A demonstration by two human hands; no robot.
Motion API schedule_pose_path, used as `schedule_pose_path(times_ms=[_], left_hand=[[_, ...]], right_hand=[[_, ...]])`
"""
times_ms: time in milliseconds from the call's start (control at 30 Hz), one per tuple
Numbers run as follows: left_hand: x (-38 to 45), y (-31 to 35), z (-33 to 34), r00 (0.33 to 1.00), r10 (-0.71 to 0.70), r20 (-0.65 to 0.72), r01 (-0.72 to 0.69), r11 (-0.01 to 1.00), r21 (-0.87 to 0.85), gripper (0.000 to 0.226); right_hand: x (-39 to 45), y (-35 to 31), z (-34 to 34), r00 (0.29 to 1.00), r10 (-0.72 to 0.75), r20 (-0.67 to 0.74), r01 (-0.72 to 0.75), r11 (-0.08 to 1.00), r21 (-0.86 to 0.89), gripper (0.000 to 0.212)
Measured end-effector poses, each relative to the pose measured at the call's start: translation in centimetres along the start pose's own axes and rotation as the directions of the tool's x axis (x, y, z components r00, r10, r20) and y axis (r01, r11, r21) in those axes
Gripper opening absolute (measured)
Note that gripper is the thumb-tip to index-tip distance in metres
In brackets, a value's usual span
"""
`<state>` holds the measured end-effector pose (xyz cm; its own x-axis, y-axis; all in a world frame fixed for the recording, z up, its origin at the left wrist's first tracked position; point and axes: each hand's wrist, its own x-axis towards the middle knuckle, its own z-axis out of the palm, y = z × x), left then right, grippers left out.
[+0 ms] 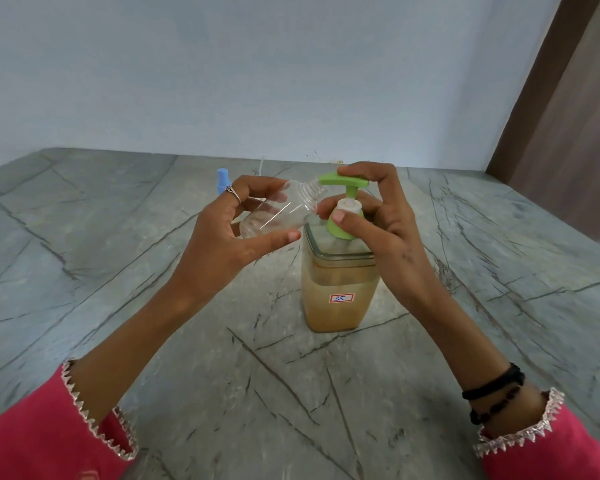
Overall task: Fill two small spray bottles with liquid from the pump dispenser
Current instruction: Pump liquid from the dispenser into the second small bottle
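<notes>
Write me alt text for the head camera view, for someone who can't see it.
A left hand holds a clear, uncapped small bottle, tilted with its threaded mouth at the spout of a green pump head, while the right hand grips the pump. The square dispenser, part full of tan liquid, stands on a grey stone counter; a blue cap sits behind.

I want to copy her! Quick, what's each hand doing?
Left hand: holds the empty clear spray bottle, tilted.
Right hand: fingers on the green pump head, thumb against its collar.
</notes>
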<state>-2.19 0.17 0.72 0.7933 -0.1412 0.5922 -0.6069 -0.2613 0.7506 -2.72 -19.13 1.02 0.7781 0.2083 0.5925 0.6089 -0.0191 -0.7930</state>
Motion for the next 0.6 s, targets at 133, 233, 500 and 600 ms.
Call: schedule_pose_path(times_ms=[133,233,500,600], left_hand=[[-0.1,0.1,0.1,1.0,-0.002,-0.003,0.002,1.0,0.011,0.046],[-0.1,0.2,0.1,1.0,0.003,-0.001,-0.003,1.0,0.018,0.046],[0.1,0.5,0.0,1.0,0.026,-0.006,-0.026,0.999,0.03,0.046],[0.1,0.6,0.2,1.0,0.025,0.001,-0.025,0.999,0.042,0.045]], right_hand=[[0.1,-0.1,0.1,0.999,-0.025,0.019,0.025,1.0,-0.001,0.033],[0.2,0.0,0.4,0.999,-0.045,-0.02,0.045,0.999,0.017,0.031],[0.7,0.1,1.0,0.994,-0.055,-0.09,0.065,0.992,0.111,0.028],[1.0,0.1,1.0,0.995,-0.031,-0.1,0.042,0.993,0.112,0.026]])
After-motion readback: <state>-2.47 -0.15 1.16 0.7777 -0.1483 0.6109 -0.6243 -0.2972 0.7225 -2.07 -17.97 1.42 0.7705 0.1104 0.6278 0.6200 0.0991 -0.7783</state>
